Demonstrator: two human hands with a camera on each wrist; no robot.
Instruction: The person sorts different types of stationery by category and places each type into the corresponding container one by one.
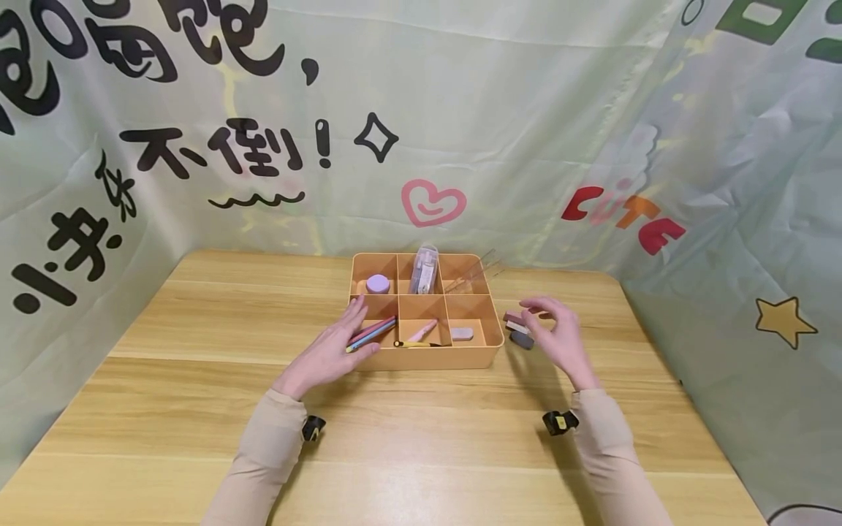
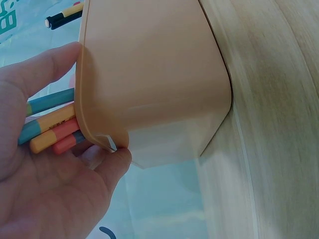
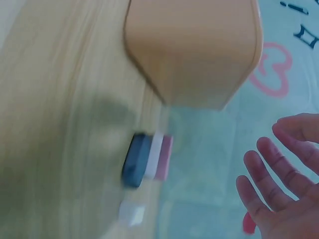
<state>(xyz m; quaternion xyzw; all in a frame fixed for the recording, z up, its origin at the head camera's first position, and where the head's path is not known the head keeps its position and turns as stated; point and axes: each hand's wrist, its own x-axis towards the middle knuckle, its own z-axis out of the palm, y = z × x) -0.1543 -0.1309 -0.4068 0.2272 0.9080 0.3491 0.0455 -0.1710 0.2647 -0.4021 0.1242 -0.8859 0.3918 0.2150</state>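
Observation:
A tan box [image 1: 434, 358] with several compartments stands at the table's middle. My left hand [image 1: 332, 351] rests at its front left corner; in the left wrist view, the fingertips [image 2: 119, 157] touch the rim. Under that palm, coloured pens [image 1: 371, 334] lean out of the front left compartment. My right hand [image 1: 558, 336] hovers right of the box, fingers loosely bent with nothing between them. Close by it, a dark grey block [image 3: 136, 160], a white block [image 3: 153, 155] and a pink block [image 3: 164, 157] stand side by side on the table.
The box also holds a purple round lid [image 1: 378, 284], a translucent purple case [image 1: 424, 270], thin clear sticks [image 1: 470, 274], a pink pen [image 1: 422, 331], a yellow-and-black pen [image 1: 417, 344] and a lilac block [image 1: 462, 334]. Printed cloth [image 1: 513, 131] hangs behind the wooden table [image 1: 408, 453].

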